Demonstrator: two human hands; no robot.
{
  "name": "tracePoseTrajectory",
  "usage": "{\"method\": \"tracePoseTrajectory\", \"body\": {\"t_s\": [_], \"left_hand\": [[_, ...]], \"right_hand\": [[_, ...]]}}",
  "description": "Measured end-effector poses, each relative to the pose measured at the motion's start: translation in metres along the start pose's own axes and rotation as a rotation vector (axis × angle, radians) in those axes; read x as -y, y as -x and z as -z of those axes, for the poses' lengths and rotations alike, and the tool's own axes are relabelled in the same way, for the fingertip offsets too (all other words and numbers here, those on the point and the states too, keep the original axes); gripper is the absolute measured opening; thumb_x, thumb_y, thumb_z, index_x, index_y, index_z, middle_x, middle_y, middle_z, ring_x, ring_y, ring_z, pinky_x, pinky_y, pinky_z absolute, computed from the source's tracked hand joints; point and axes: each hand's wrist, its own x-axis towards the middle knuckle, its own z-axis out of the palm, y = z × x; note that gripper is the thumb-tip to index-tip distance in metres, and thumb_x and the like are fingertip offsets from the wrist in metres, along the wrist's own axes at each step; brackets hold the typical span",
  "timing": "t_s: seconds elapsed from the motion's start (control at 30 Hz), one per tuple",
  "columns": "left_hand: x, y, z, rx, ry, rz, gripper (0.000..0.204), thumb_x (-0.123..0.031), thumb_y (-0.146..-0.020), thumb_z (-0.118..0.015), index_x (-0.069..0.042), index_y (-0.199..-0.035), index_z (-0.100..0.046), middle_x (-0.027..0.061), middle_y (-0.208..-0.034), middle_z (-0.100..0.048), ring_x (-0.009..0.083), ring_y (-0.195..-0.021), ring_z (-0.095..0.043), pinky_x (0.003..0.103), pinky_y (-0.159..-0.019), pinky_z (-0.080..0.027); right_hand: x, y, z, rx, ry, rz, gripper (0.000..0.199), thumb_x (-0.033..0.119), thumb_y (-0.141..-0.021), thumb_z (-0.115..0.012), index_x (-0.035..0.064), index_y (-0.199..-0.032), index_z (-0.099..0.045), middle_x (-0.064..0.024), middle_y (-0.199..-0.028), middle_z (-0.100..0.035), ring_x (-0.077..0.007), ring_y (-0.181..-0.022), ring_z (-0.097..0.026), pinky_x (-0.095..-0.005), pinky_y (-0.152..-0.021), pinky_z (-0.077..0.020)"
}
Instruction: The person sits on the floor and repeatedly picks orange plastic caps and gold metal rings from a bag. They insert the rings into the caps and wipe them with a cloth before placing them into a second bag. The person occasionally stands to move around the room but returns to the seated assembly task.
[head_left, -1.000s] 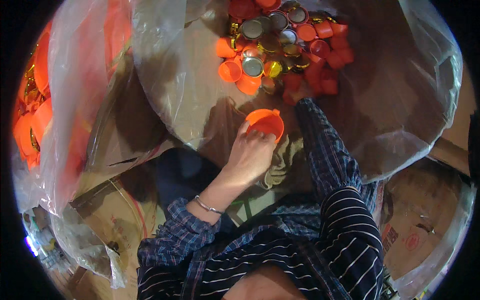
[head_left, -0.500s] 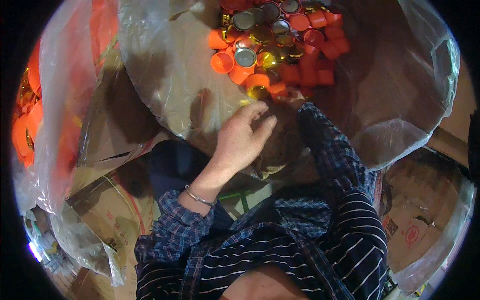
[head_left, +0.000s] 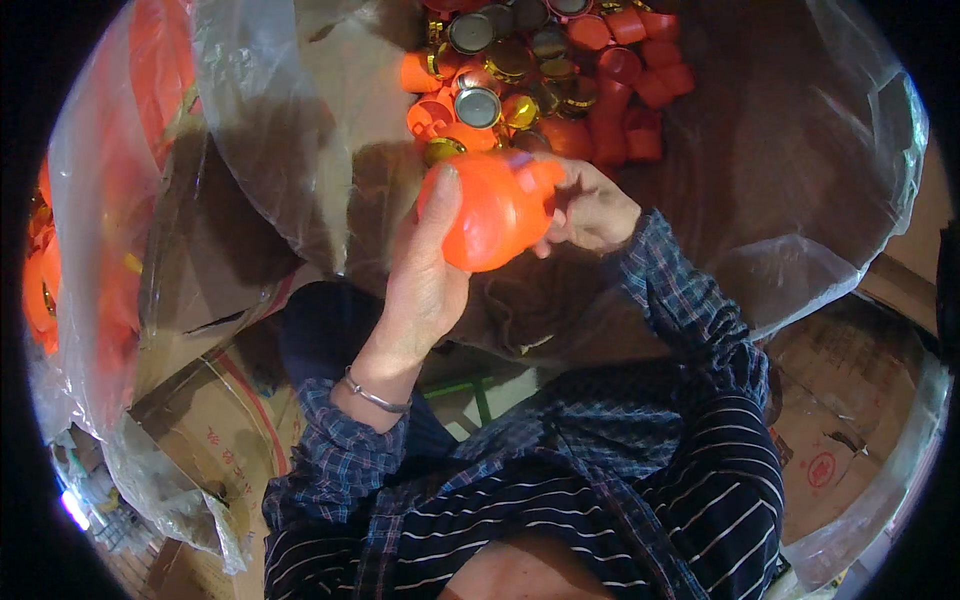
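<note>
A glossy orange, rounded hollow-looking plastic piece is held up in front of my chest. My left hand grips it from the left, thumb across its near side. At its right end a smaller orange part juts out, and my right hand has its fingers closed around that part. Whether it is joined to the round body I cannot tell. Just beyond my hands lies a pile of orange plastic cups mixed with round silver-grey lids and shiny gold lids.
Clear plastic sheeting lines the large container holding the pile. On the left, a plastic bag bulges with more orange and gold pieces. Cardboard boxes stand at the lower left, with another cardboard box at the right.
The round orange piece has come up from the pile and is now between both hands. My left hand, empty before, has closed on it; my right hand has drawn back from the pile.
</note>
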Motion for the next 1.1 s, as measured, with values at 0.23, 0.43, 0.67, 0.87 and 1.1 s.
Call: {"method": "tracePoseTrajectory", "body": {"t_s": [0.23, 0.43, 0.67, 0.87, 1.1], "left_hand": [[-0.001, 0.009, -0.006, 0.069, 0.112, -0.059, 0.051, -0.041, -0.102, -0.053, -0.003, -0.135, -0.050, 0.0075, -0.131, -0.058, 0.0193, -0.121, -0.055, 0.038, -0.107, -0.042], [-0.003, 0.022, -0.009, 0.149, 0.043, -0.087, 0.051, -0.031, -0.093, -0.070, -0.002, -0.131, -0.053, 0.0084, -0.124, -0.061, 0.0180, -0.115, -0.059, 0.036, -0.103, -0.045], [-0.007, 0.024, 0.000, 0.055, -0.245, -0.283, 0.047, -0.034, -0.093, -0.071, -0.001, -0.123, -0.055, 0.0072, -0.116, -0.061, 0.0147, -0.107, -0.058, 0.031, -0.097, -0.046], [0.001, 0.029, -0.004, -0.036, -0.057, -0.173, 0.035, -0.026, -0.098, -0.065, 0.001, -0.119, -0.058, 0.0067, -0.115, -0.062, 0.0132, -0.101, -0.059, 0.030, -0.092, -0.047], [0.004, 0.040, -0.010, 0.013, 0.112, -0.020, 0.033, -0.022, -0.102, -0.055, 0.001, -0.127, -0.056, 0.0073, -0.122, -0.062, 0.0172, -0.108, -0.061, 0.034, -0.098, -0.048]], "right_hand": [[0.038, 0.010, -0.039, -0.142, 0.631, -0.064, 0.046, 0.000, -0.078, -0.080, 0.0042, -0.122, -0.067, -0.0008, -0.107, -0.071, -0.0094, -0.096, -0.064, -0.0277, -0.089, -0.0531], [0.038, 0.042, -0.084, -0.318, 0.770, -0.066, 0.046, 0.000, -0.072, -0.085, 0.0030, -0.115, -0.069, -0.0003, -0.106, -0.072, -0.0087, -0.098, -0.064, -0.0291, -0.091, -0.0530], [0.029, 0.082, -0.116, -0.819, 1.190, 0.117, 0.018, 0.013, -0.088, -0.074, 0.0022, -0.100, -0.066, -0.0008, -0.093, -0.063, -0.0089, -0.085, -0.059, -0.0265, -0.075, -0.0486], [-0.012, 0.069, -0.139, -0.981, 0.699, 0.358, 0.024, 0.013, -0.096, -0.064, 0.0011, -0.117, -0.062, -0.0022, -0.105, -0.067, -0.0110, -0.097, -0.062, -0.0254, -0.087, -0.0483], [-0.064, 0.014, -0.120, -1.071, 1.116, 0.688, 0.032, 0.015, -0.099, -0.055, 0.0000, -0.126, -0.059, -0.0164, -0.127, -0.060, -0.0285, -0.121, -0.053, -0.0358, -0.106, -0.0392]]}}
